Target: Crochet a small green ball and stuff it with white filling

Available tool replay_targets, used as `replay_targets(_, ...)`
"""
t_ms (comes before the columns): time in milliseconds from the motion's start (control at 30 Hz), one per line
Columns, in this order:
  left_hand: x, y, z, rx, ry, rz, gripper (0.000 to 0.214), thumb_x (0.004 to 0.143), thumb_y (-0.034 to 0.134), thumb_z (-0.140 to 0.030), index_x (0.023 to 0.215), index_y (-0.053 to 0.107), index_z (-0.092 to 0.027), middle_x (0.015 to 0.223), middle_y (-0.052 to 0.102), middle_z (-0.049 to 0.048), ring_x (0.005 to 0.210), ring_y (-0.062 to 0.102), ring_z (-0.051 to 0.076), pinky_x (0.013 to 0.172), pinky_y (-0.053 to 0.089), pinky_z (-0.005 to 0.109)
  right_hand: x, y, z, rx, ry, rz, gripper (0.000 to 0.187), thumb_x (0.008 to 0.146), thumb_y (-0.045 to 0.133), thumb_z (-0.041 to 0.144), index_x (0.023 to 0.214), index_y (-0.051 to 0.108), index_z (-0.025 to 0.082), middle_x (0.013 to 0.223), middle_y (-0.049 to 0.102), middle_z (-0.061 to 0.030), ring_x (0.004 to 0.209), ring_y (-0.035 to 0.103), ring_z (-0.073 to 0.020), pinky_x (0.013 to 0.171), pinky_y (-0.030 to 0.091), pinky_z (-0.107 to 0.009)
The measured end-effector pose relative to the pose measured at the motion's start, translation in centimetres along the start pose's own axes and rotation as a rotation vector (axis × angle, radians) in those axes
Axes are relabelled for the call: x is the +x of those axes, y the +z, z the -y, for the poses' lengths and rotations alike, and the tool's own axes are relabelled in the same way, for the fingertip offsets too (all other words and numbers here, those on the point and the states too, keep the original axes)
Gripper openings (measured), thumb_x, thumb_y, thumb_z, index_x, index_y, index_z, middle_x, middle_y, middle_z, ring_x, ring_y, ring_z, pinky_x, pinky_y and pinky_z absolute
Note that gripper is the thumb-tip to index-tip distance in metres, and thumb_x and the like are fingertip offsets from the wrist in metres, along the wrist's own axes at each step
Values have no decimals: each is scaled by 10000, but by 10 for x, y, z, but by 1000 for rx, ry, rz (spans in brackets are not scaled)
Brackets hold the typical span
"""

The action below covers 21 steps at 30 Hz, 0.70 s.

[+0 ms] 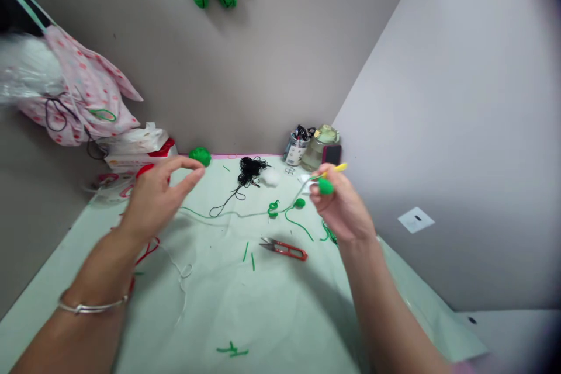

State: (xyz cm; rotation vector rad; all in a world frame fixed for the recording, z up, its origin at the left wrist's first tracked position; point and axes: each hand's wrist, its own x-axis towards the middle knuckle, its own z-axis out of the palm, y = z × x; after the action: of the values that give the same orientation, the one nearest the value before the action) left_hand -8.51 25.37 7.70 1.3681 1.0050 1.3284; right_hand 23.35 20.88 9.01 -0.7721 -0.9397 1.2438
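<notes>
- The small green piece [325, 186] is up in my right hand [342, 205], above the right half of the table [210, 310]; I grip it in my fingers.
- A yellow-handled tool [340, 168] is in that same hand, just over the piece.
- A thin green strand [239, 215] runs from there leftward towards my left hand [160, 190].
- My left hand is raised, thumb and forefinger tips close together; I can't tell whether they pinch the strand.
- Between my hands lie a curled green bit [273, 208] and, near it, a little green ball [299, 203].
- Nearer me are red-handled snips [284, 249], with short green snippets [253, 262] just left of them.
- Farther back sits a black yarn tangle [252, 170] beside white fluff [270, 177].
- By the back wall, a green yarn ball [200, 156] sits to the left, and a jar of pens [295, 149] to the right.
</notes>
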Motion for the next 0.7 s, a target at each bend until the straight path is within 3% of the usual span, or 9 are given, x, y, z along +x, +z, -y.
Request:
replay_targets(67, -16, 39, -5, -17, 86, -6, 247, 898, 761, -393, 736, 728, -209, 792, 670, -15, 819, 575, 160, 822, 487, 240, -9, 26, -18, -15, 154, 148, 308, 811, 848, 489, 815, 712, 212, 766, 723, 12, 558, 649, -96, 507, 545, -196)
replay_targets(100, -22, 55, -5, -62, 71, 38, 410, 924, 700, -509, 646, 655, -210, 667, 580, -17, 700, 534, 157, 796, 511, 279, -14, 35, -25, -14, 212, 216, 321, 825, 832, 497, 818, 713, 199, 747, 719, 5, 561, 656, -104, 523, 553, -208)
replay_targets(200, -31, 79, -4, -428, -276, 453, 629, 872, 603, -758, 563, 500, -220, 562, 372, -59, 497, 302, 109, 649, 546, 326, -21, 48, -36, 37, 267, 272, 328, 815, 839, 494, 833, 723, 188, 748, 726, 0, 560, 667, -112, 525, 552, -218)
replay_targets(267, -30, 74, -9, -609, -415, 585, 652, 828, 615, -801, 572, 505, -212, 567, 335, -76, 467, 223, 85, 552, 554, 313, -21, 47, -37, 61, 237, 202, 316, 794, 859, 479, 837, 728, 195, 772, 735, 5, 585, 672, -110, 538, 550, -212)
replay_targets(367, -29, 57, -28, -809, -352, 348, 552, 890, 617, -726, 726, 673, -201, 676, 524, -22, 540, 446, 101, 634, 601, 275, -20, 44, -37, 29, 179, 113, 289, 796, 860, 463, 837, 738, 204, 804, 747, -3, 661, 669, -111, 591, 548, -206)
replay_targets(467, -33, 49, -42, -819, -134, 90, 503, 967, 480, -718, 917, 789, -325, 986, 736, 19, 1012, 663, 209, 980, 584, 407, -22, 49, -41, -26, 117, 110, 288, 806, 846, 478, 824, 752, 206, 815, 754, -24, 683, 637, -119, 628, 541, -225)
replay_targets(600, -40, 55, -30, -259, 254, 67, 752, 976, 347, -762, 530, 746, -308, 1109, 793, 40, 1428, 477, 305, 1292, 195, 496, -27, 60, -46, -56, 44, 68, 319, 782, 842, 513, 810, 752, 209, 804, 753, -44, 661, 599, -140, 580, 497, -249)
replay_targets(667, -41, 62, -19, 81, 375, 107, 613, 967, 468, -713, 666, 822, -315, 1176, 786, 61, 1479, 403, 330, 1305, 5, 521, -30, 62, -48, -79, -12, 28, 304, 803, 820, 506, 829, 754, 210, 784, 737, -39, 647, 570, -139, 564, 472, -249)
replay_targets(700, -42, 65, -14, 143, 361, 147, 480, 970, 551, -635, 774, 849, -315, 1228, 772, 61, 1488, 384, 333, 1298, 1, 525, -31, 62, -49, -106, -49, 11, 285, 826, 800, 493, 843, 757, 212, 790, 732, -35, 644, 556, -136, 569, 467, -252)
